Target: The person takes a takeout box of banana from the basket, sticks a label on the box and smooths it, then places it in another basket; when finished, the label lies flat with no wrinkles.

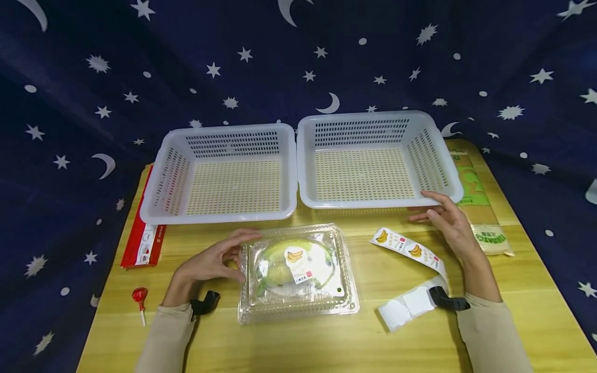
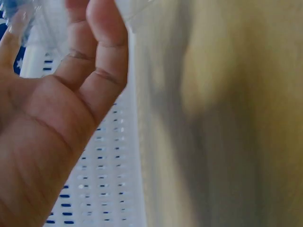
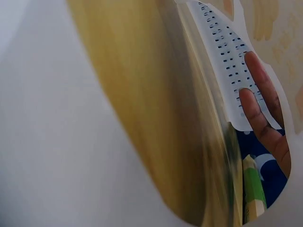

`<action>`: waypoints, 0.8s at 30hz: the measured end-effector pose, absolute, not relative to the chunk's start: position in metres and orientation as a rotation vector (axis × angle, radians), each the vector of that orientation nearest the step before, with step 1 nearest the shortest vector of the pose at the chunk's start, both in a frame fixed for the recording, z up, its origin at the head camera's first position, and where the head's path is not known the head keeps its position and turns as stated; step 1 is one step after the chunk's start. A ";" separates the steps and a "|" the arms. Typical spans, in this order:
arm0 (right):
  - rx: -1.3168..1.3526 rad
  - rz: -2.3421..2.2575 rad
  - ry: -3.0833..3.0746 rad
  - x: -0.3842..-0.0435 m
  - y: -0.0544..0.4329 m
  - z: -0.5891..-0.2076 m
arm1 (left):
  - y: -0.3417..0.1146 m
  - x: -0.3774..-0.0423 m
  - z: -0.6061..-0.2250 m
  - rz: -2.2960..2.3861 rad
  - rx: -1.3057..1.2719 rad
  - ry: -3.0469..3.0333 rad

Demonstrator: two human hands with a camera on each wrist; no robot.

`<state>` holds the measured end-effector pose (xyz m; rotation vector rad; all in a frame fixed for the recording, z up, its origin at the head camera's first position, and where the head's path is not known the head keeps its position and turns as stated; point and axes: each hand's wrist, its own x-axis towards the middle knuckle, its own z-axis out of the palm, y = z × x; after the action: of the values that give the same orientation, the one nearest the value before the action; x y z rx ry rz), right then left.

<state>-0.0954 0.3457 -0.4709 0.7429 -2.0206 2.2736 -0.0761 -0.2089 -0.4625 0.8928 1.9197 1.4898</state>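
A clear plastic clamshell box (image 1: 298, 305) lies in front of the baskets, with a banana-picture sticker (image 1: 296, 264) on its lid and something yellow-green showing through. My left hand (image 1: 216, 259) grips its left edge, the index finger over the far corner and the thumb at the side. In the left wrist view the fingers (image 2: 111, 52) bend against the plastic. My right hand (image 1: 450, 223) is relaxed and holds nothing, its fingers at the right basket's near rim. A curling strip of banana labels (image 1: 410, 248) lies by the right wrist, its white backing blocking much of the right wrist view.
Side by side behind the box stand two white perforated baskets (image 1: 219, 216) (image 1: 364, 203). A red package (image 1: 140, 243) is partly under the left one. At front left lies a red lollipop (image 1: 139, 295). A green-and-tan package (image 1: 482, 207) lies at the right, before a starry curtain (image 1: 261, 77).
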 end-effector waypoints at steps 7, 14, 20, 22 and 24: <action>0.523 2.203 -2.109 -0.096 0.346 -0.471 | -0.204 -0.075 -0.468 1.513 0.893 1.949; 0.540 2.228 -2.081 -0.098 0.346 -0.470 | -0.203 -0.074 -0.468 1.537 0.874 1.885; 0.556 2.259 -2.024 -0.098 0.347 -0.472 | -0.201 -0.073 -0.469 1.594 0.834 1.793; 0.547 2.256 -2.025 -0.099 0.347 -0.473 | -0.200 -0.072 -0.470 1.616 0.841 1.796; 0.539 2.254 -2.029 -0.099 0.346 -0.473 | -0.198 -0.071 -0.470 1.637 0.868 1.818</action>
<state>-0.0989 0.3462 -0.4730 0.5389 -2.0288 2.2542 -0.0708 -0.1977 -0.4701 0.8683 1.8182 1.6370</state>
